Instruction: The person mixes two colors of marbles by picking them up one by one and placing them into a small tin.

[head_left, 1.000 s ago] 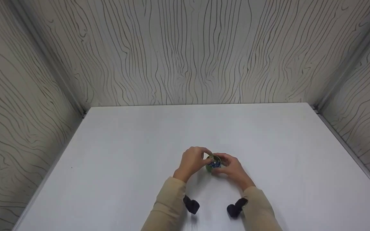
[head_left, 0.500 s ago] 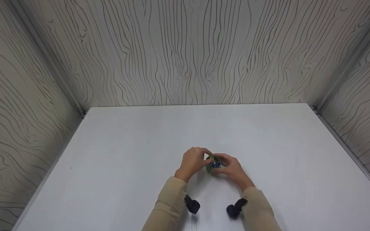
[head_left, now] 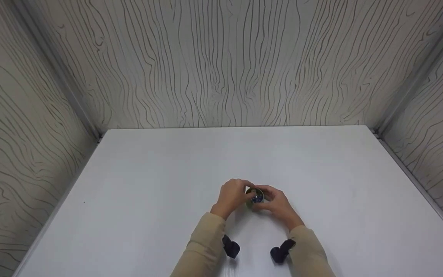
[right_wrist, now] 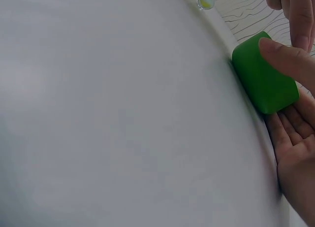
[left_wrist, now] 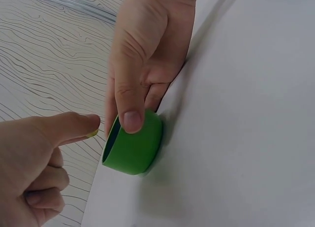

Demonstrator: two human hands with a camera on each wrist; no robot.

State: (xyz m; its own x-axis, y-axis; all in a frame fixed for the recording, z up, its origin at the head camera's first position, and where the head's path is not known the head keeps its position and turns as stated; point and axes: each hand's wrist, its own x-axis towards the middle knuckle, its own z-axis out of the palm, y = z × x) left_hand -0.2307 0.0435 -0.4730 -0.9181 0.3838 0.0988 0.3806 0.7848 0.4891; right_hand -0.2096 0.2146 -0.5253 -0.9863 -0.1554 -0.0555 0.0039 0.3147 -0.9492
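A small green bowl (left_wrist: 134, 147) stands tilted toward the left hand in the left wrist view, close over the white table. My right hand (head_left: 279, 204) grips it, thumb on the near wall and fingers round the far side. Inside, several glossy dark blue marbles (head_left: 258, 198) show in the head view. My left hand (head_left: 232, 196) is at the bowl's left rim, thumb and index fingertips together over the opening. Between those fingertips a yellow-green marble (left_wrist: 92, 134) peeks out, mostly hidden. A clear marble with a yellow-green core (right_wrist: 205, 2) appears beyond the bowl in the right wrist view.
The white table (head_left: 160, 165) stretches round both hands. Wood-grain patterned panels (head_left: 221, 65) rise behind it and at both sides. Black wrist mounts (head_left: 231, 247) hang at the inner side of each beige sleeve (head_left: 202, 242).
My left fingertips have dipped slightly toward the bowl's opening, and the pale green bit seen between them earlier is now hard to see in the head view. The right hand keeps its grip.
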